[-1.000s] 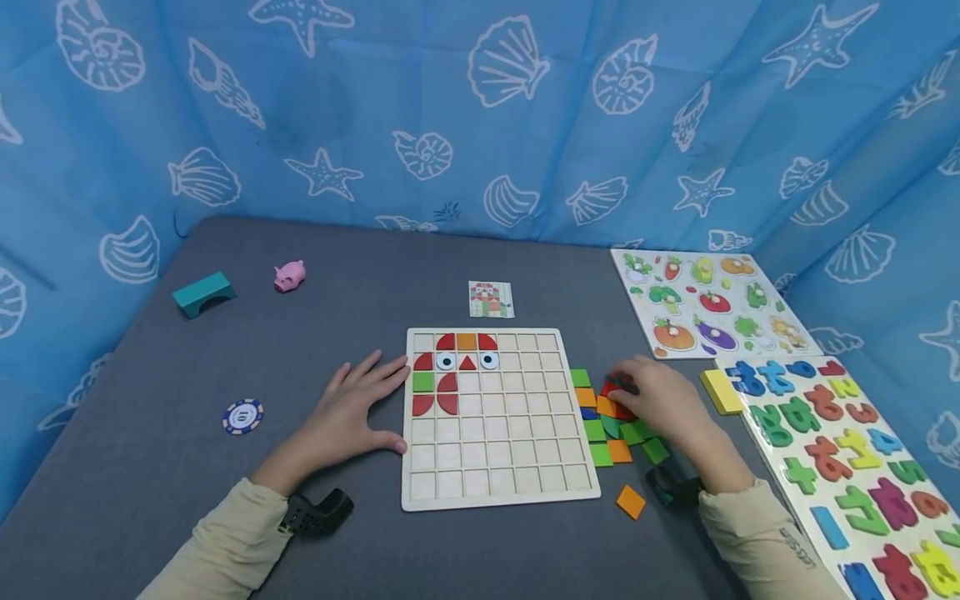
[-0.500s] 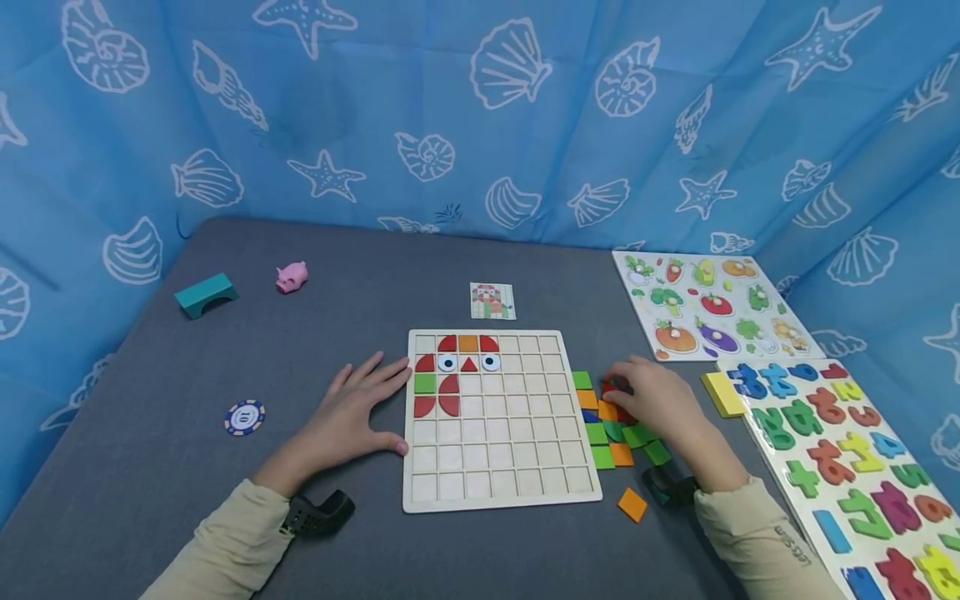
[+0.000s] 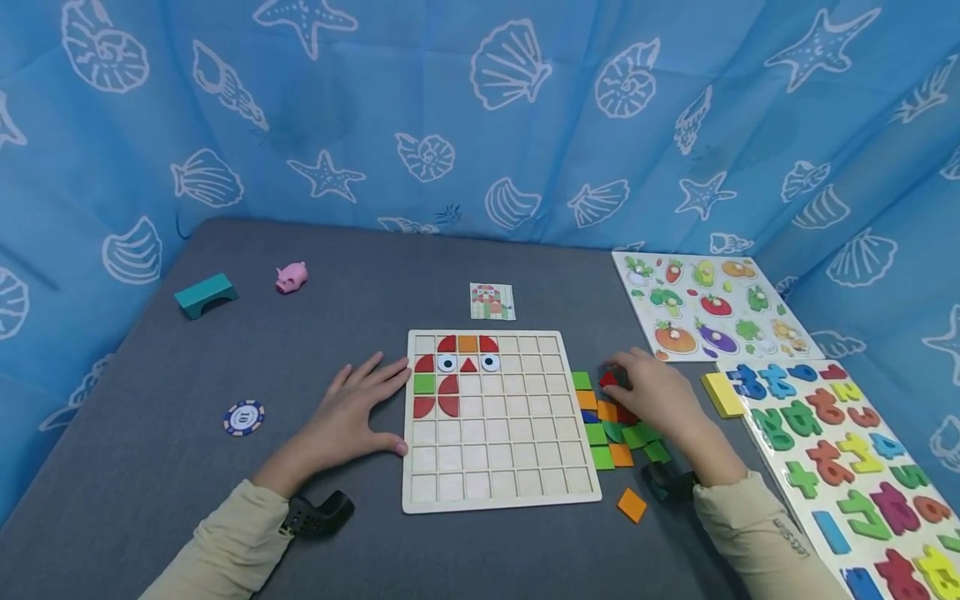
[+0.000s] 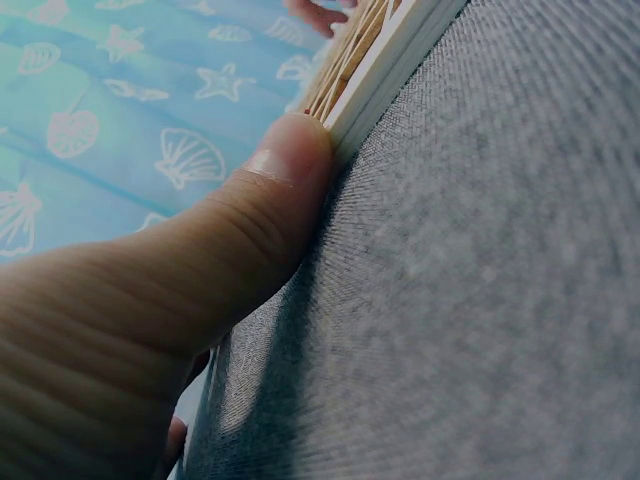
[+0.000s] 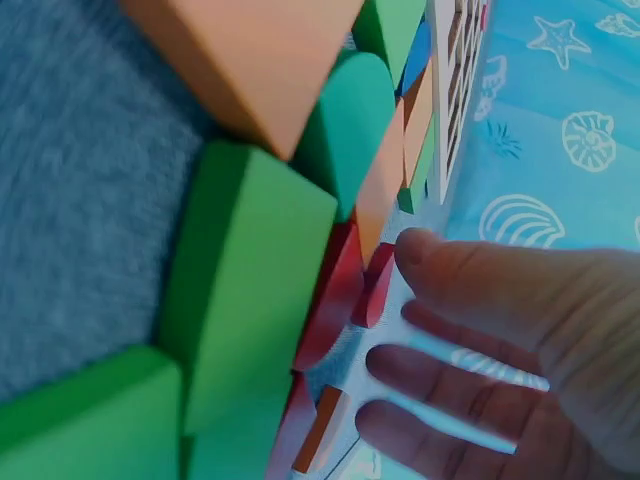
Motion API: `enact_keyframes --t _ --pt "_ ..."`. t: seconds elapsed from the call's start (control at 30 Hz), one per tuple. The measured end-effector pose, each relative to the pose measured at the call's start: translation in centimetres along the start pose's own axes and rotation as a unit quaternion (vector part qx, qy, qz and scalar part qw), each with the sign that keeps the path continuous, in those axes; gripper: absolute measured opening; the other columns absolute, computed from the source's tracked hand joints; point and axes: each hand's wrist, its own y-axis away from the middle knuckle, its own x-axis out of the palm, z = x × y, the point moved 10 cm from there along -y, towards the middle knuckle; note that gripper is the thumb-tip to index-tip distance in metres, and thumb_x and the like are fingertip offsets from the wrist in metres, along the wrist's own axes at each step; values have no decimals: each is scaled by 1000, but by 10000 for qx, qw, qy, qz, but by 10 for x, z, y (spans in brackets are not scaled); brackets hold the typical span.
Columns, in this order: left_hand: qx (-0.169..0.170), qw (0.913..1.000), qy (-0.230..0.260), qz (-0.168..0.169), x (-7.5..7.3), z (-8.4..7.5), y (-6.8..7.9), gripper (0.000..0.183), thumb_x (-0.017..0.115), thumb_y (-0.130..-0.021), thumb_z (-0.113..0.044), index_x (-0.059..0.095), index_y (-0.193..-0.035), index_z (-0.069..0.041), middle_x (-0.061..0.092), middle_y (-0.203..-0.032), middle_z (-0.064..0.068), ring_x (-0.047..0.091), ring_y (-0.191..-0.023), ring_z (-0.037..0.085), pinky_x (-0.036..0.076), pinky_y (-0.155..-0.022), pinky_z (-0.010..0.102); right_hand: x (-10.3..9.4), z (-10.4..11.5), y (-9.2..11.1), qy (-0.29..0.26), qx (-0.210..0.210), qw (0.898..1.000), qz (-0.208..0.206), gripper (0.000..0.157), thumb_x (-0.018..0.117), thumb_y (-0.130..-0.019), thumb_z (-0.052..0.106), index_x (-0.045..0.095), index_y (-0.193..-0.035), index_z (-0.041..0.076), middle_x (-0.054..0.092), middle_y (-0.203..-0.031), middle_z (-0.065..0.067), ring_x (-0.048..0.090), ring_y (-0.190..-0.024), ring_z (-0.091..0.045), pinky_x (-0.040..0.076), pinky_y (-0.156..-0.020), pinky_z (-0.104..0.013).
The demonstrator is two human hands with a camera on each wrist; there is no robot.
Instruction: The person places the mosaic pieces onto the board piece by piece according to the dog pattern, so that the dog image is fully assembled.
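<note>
Blue curtain point(image 3: 450, 96), printed with white shells and starfish, borders our grey table point(image 3: 360, 308) along its far edge. Taking the wooden grid board point(image 3: 475, 456) as our clock (12 o'clock pointing away from the person), we find grey surface reaching wide toward 9 and 6 o'clock, while a tile pile point(image 3: 596, 434) crowds the 3 o'clock edge and a yellow block point(image 3: 722, 394) and puzzle board point(image 3: 786, 450) lie beyond it. A loose orange tile point(image 3: 632, 505) lies at 4 o'clock, a small printed card point(image 3: 492, 302) just past 12.

At 9 o'clock the left hand point(image 3: 356, 415), fingers spread, touches the board's rim without grasping it. Between 2 and 3 the right hand point(image 3: 654, 393) pinches a red tile point(image 3: 607, 378) between thumb and fingers, at the pile's far end. We read that tile from the right wrist as a narrow profile, its long axis running from 1 to 7 o'clock in that view; its full outline is hidden. On the board, a red triangle point(image 3: 468, 365) points to 12, between two eye tiles point(image 3: 447, 362).

We note pale wood with squared edges at the rim, woven grey texture beneath, and smooth, thick painted tiles: squares, quarter-discs, and a rounded teal-green piece point(image 3: 612, 430).
</note>
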Motion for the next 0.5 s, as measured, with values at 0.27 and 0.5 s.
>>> enact_keyframes --t 0.27,0.5 --pt "-27 10000 21 2 0 1 1 100 68 -57 -62 33 -139 -17 28 -145 -1 11 -135 29 4 -103 56 4 -6 -7 -96 195 9996 200 24 69 -77 26 63 -94 9 56 -77 -3 47 -63 -16 41 -54 -28" --pt "-59 10000 22 26 0 1 1 101 67 -57 -64 32 -139 -17 27 -145 -2 11 -135 29 4 -103 56 6 -3 -13 -116 85 9997 199 29 68 -78 23 61 -104 11 59 -89 -7 50 -72 -19 47 -63 -36"
